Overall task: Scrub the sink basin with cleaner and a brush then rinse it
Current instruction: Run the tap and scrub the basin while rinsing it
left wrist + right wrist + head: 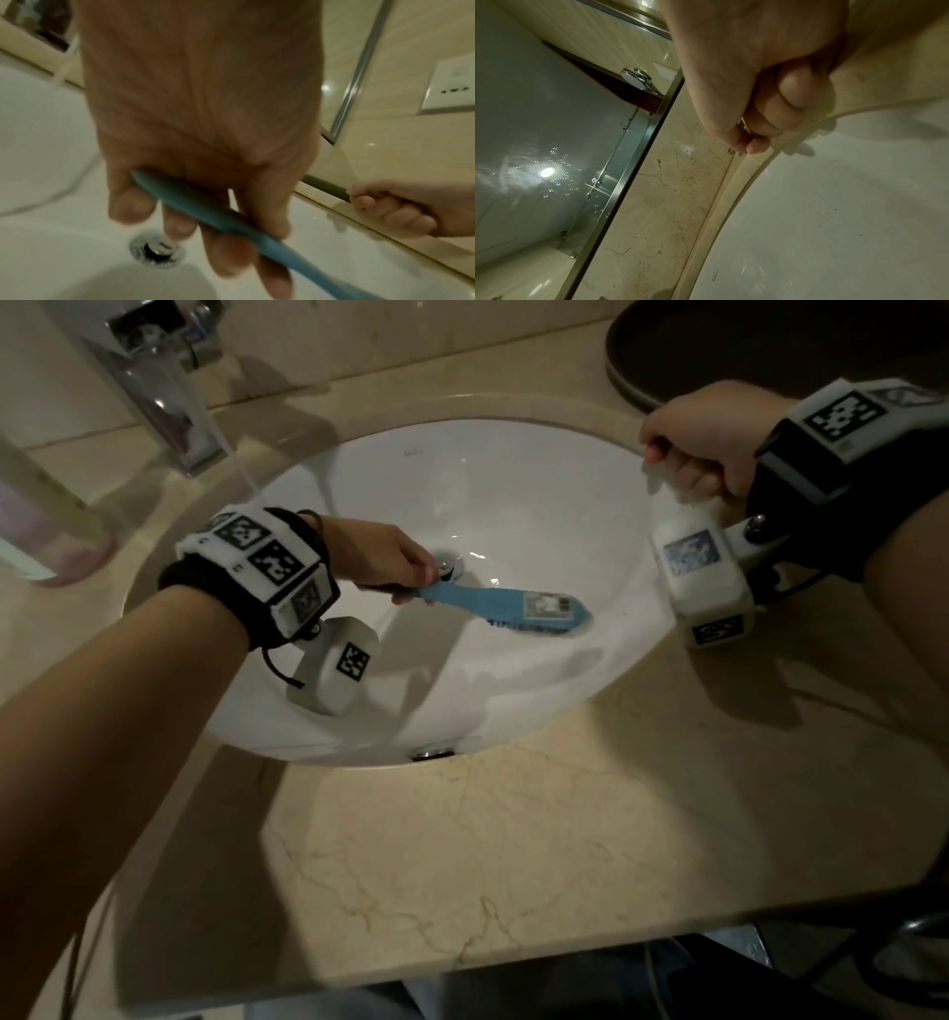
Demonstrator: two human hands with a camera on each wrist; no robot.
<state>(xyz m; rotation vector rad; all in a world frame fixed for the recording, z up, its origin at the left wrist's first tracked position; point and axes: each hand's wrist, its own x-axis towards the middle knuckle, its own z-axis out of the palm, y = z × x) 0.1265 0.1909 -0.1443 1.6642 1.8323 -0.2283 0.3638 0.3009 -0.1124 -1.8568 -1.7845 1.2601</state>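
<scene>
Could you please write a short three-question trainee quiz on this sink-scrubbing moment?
1. Which hand holds the blue brush?
2. True or false: the brush head lies against the basin wall, right of the drain.
3. The right hand is: A) holding a bottle, B) curled, empty, at the basin rim, C) turning the faucet.

Key: 1. The left hand. 2. True. 3. B.
</scene>
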